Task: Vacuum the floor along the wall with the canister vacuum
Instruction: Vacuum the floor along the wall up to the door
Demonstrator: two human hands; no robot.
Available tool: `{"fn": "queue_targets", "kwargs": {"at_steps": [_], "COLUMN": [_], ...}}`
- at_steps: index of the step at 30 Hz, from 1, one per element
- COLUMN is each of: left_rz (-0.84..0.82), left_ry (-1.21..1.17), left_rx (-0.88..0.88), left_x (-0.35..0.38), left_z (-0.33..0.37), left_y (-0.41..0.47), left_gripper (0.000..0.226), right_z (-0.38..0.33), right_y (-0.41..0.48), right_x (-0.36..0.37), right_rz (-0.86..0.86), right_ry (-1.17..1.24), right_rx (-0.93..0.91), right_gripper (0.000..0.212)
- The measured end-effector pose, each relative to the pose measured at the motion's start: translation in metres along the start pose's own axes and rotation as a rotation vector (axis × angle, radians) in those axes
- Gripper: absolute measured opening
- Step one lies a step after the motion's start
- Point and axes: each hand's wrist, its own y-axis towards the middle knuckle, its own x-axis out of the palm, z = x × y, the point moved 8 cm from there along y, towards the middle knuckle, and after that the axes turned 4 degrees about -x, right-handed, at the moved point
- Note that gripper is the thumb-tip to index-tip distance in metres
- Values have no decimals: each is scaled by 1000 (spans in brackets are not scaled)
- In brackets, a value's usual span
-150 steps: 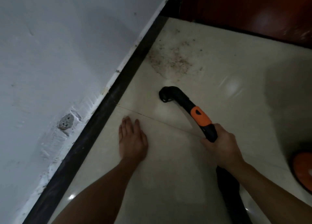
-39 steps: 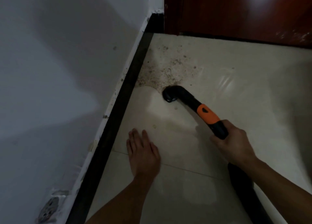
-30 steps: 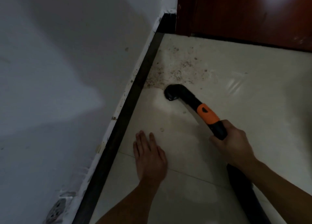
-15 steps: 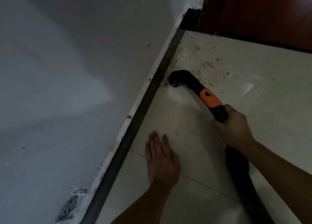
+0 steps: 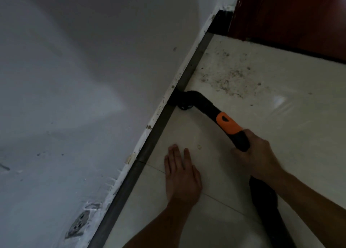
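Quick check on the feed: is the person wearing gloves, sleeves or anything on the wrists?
No. The left hand and right hand are bare, without gloves. Both forearms are uncovered as far as the frame's edge; no sleeve, watch, ring or band shows in this dim light.

Pale grey wall [image 5: 78, 79] fills the left, a soft patch of light across it. Dark skirting strip [image 5: 155, 135] runs along its foot. Beside the skirting, glossy cream floor tiles [image 5: 280, 135]; gritty dirt [image 5: 224, 77] near the far end. Beyond that, a dark red-brown door [image 5: 292, 15]. A chipped hole [image 5: 78, 224] low in the wall.
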Motion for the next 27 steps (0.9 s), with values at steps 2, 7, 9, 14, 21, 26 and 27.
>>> {"fn": "queue_targets", "kwargs": {"at_steps": [2,7,9,14,21,26,27], "left_rz": [-2,-1,18,29,-38,-6,12], "left_ry": [-7,-12,2,36,84,-35,-58], "left_rx": [-2,5,10,37,72,-89,-137], "left_x": [1,-1,-3,-7,-11,-10,-8], "left_z": [-1,-1,-2,1,25,72,80], "left_y": [0,0,0,-3,19,87,95], "left_gripper": [59,59,58,56,51,53,54], "right_z": [3,-8,0,67,129,114,119], "right_y": [12,20,-5,-86,-117,-107,-101], "right_x": [-5,0,5,-39,-120,-83,-89], "right_rz": [27,69,32,132,411,285,301], "right_ry": [-17,-20,14,40,-39,-66,-56], "right_rx": [27,44,51,167,363,210,211], "right_gripper": [29,28,29,29,25,26,25]}}
